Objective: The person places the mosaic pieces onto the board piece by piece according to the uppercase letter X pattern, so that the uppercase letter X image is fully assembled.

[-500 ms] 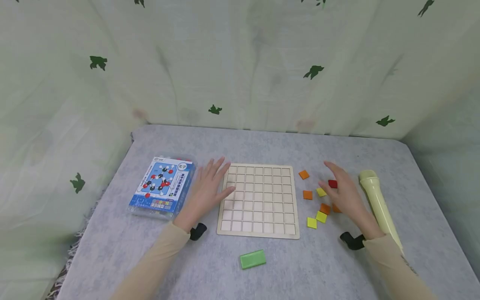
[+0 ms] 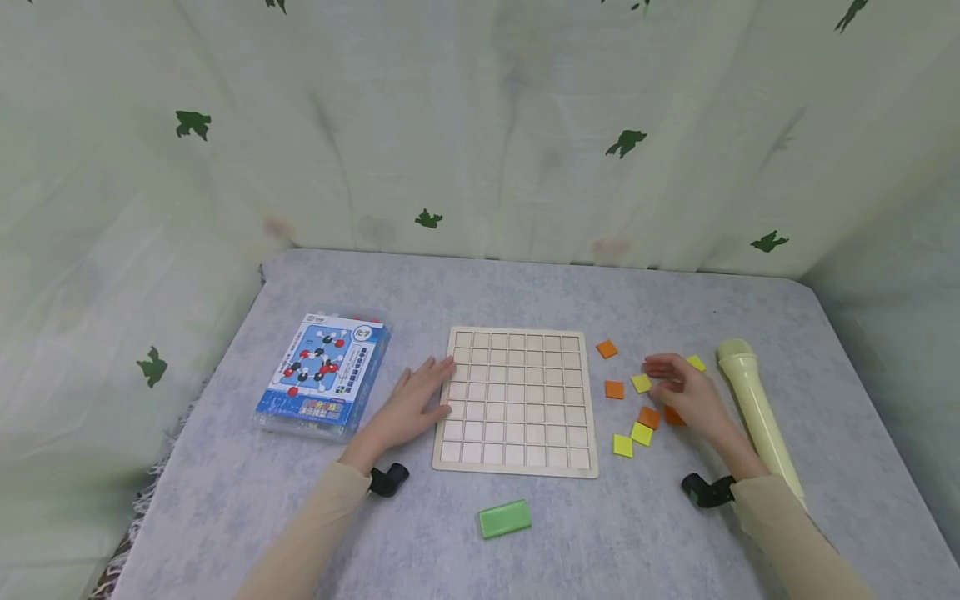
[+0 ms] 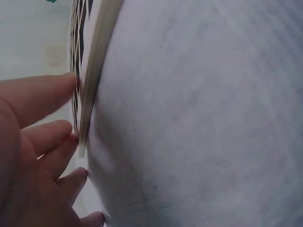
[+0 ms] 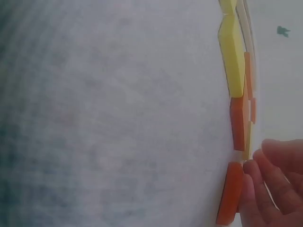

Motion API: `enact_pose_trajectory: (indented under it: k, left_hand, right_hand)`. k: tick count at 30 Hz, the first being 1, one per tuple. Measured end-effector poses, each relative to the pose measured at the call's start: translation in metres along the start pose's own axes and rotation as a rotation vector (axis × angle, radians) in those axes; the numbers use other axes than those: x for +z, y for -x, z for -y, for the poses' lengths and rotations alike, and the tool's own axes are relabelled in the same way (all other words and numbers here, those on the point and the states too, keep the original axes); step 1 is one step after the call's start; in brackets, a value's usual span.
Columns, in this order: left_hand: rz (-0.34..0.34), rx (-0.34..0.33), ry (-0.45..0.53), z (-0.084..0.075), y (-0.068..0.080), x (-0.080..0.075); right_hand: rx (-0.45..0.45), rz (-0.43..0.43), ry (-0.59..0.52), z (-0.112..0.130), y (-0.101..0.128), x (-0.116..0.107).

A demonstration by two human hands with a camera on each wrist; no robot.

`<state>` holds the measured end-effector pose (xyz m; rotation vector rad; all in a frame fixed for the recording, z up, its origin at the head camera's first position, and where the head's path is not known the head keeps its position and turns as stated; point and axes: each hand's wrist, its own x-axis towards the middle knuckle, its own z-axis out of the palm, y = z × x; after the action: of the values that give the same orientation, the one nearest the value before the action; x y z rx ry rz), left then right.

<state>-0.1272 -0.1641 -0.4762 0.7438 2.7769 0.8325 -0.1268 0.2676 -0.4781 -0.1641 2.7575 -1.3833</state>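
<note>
A wooden grid board (image 2: 517, 400) lies flat in the middle of the grey table. My left hand (image 2: 420, 398) rests flat beside it, fingertips touching its left edge (image 3: 94, 71). Right of the board are several loose square tiles: orange ones (image 2: 607, 348) (image 2: 615, 389) (image 2: 649, 417) and yellow ones (image 2: 641, 383) (image 2: 696, 362) (image 2: 642, 433). My right hand (image 2: 667, 379) is down among them, fingers curled over the spot where a red tile lay; that tile is hidden. In the right wrist view my fingers (image 4: 274, 179) touch an orange tile (image 4: 229, 194).
A blue box with a molecule picture (image 2: 324, 375) lies left of my left hand. A pale yellow tube (image 2: 753, 408) lies along the right side, close to my right wrist. A green block (image 2: 505, 518) sits in front of the board. Curtains enclose the table.
My right hand dropped onto the tiles and curled over the red tile, uncovering a yellow tile behind it. My left hand slid back toward me and settled against the board's left edge.
</note>
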Motion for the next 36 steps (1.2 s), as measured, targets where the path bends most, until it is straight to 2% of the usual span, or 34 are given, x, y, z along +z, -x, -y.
enact_pose_trajectory:
  k: [7,14,19,25,28,32,36]
  left_hand:
    - [0.041,0.022,-0.018,0.004,0.005,-0.002]
    - [0.065,-0.030,-0.068,0.001,0.010,-0.003]
    - [0.042,-0.065,-0.195,-0.006,0.011,-0.001]
    - [0.005,-0.086,-0.308,-0.010,0.015,0.005]
    - [-0.023,-0.082,-0.319,-0.012,0.015,0.006]
    - [-0.050,-0.082,-0.325,-0.013,0.014,0.007]
    - [-0.045,-0.101,-0.335,-0.015,0.015,0.008]
  right_hand:
    - [-0.016,0.010,0.119,0.002,-0.004,0.003]
    - [-0.020,0.010,0.178,0.004,-0.005,0.005]
    - [0.004,0.009,0.213,0.003,-0.006,0.006]
    - [0.021,-0.019,0.195,0.004,-0.007,0.006]
    - [0.017,-0.059,0.223,-0.004,-0.010,0.007]
    - [-0.037,-0.123,0.261,-0.022,-0.018,0.012]
    - [-0.110,-0.121,0.207,-0.024,-0.025,0.018]
